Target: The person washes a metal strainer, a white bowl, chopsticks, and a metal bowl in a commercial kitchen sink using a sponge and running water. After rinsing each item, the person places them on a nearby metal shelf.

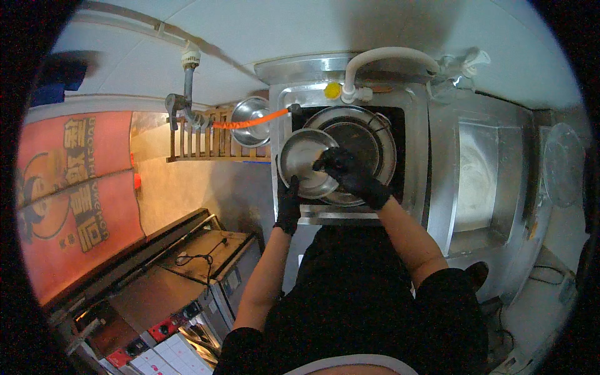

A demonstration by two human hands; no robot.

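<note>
A shallow stainless steel bowl is tilted over the left side of the metal sink. My left hand, in a black glove, grips its near left rim, thumb toward the inside. Over the bowl's right side is my black-gloved right hand, with bent fingers at the inner surface. A small yellowish patch shows at those fingertips; whether it is a scrubber held there I cannot tell. Beneath the bowl, a large round metal basin sits in the sink with a dark round pan inside it.
An orange hose runs from a wall valve to the sink's left corner. A white faucet pipe and yellow scrubber are at the back. Another metal bowl rests on a slatted wooden rack. A second sink basin stands right.
</note>
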